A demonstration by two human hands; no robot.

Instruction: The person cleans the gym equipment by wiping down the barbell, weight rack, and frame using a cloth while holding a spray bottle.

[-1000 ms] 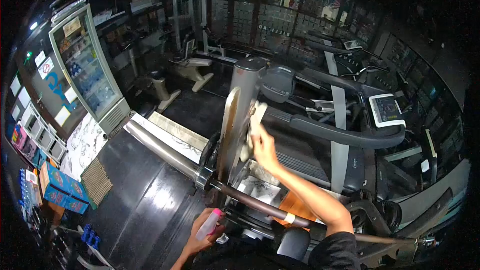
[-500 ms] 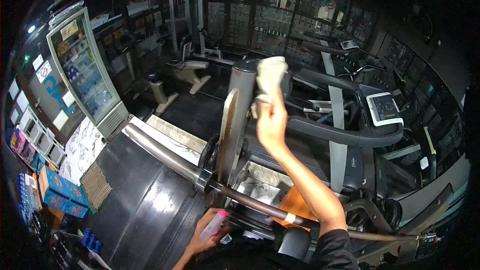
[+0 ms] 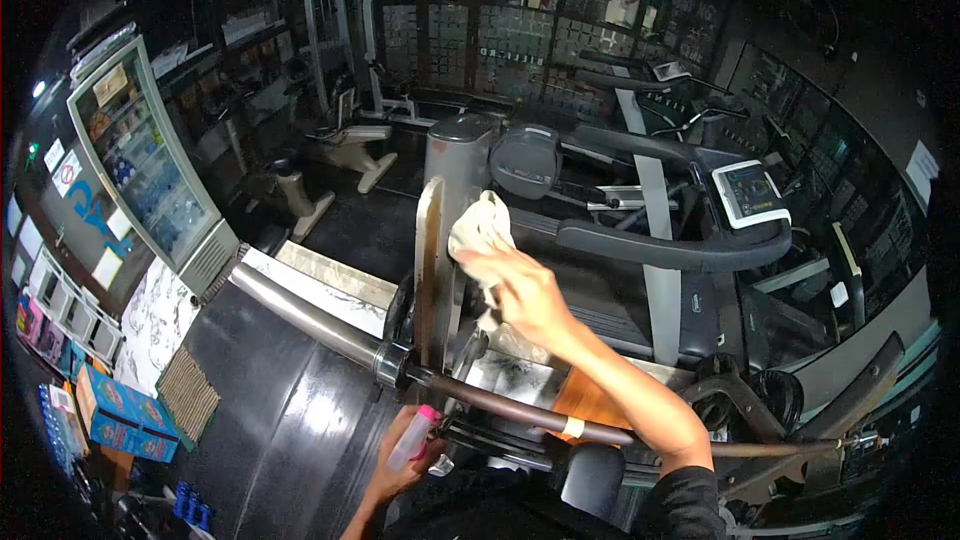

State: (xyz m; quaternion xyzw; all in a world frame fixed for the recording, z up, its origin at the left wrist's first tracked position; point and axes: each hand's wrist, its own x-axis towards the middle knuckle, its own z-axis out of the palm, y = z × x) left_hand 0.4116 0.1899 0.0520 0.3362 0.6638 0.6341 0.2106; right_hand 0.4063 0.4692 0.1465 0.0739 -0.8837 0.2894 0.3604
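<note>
My right hand point(image 3: 528, 298) is closed on a cream-coloured cloth point(image 3: 482, 224), which bunches above the fingers and hangs below them. The cloth is at the right side of a grey upright post point(image 3: 458, 155); whether it presses on the post I cannot tell. Low in front of me, my left hand point(image 3: 392, 468) wraps round a small translucent bottle point(image 3: 409, 443) with a pink top, held tilted. Between my two hands a barbell point(image 3: 500, 405) runs across, with a thick metal sleeve at its left end.
Right of the post stands a treadmill with a console point(image 3: 750, 193). A drinks fridge point(image 3: 150, 155) is at the left, with a blue carton point(image 3: 125, 415) nearer me. Black padding point(image 3: 270, 410) covers the floor at the left. Exercise bikes point(image 3: 365, 155) stand farther back.
My right hand has brought the cloth down and left, from the post's top to partway down its right side. My left hand still grips the bottle. The view has shifted slightly right.
</note>
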